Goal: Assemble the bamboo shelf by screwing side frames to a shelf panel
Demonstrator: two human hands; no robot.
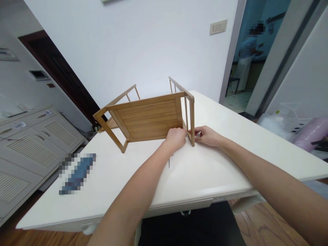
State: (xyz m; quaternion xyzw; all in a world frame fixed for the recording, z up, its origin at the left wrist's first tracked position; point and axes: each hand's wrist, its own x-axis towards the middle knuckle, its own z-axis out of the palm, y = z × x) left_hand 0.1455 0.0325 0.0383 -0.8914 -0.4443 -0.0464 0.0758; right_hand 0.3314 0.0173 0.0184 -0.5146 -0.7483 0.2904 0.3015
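Note:
A brown wooden rack point(151, 118) stands on the white table, its slab panel tilted toward me between two open side frames. My left hand point(176, 137) is closed at the panel's lower right corner, with its fingertips hidden behind the wood. From the outer side, my right hand point(208, 136) has its thumb and fingers bent around the low end of the right side frame point(192, 119). Whether a small part sits between those fingers cannot be made out. Just below my left wrist, a thin dark metal rod, like a hex key point(169, 162), lies on the table.
The white table point(123, 184) meets the wall at the back. A blurred-out blue item point(79, 174) lies on its left part. Cabinets point(38, 147) stand at left. Wrapped plastic and a pink roll point(311, 135) are at right. Another person point(247, 51) stands beyond the doorway.

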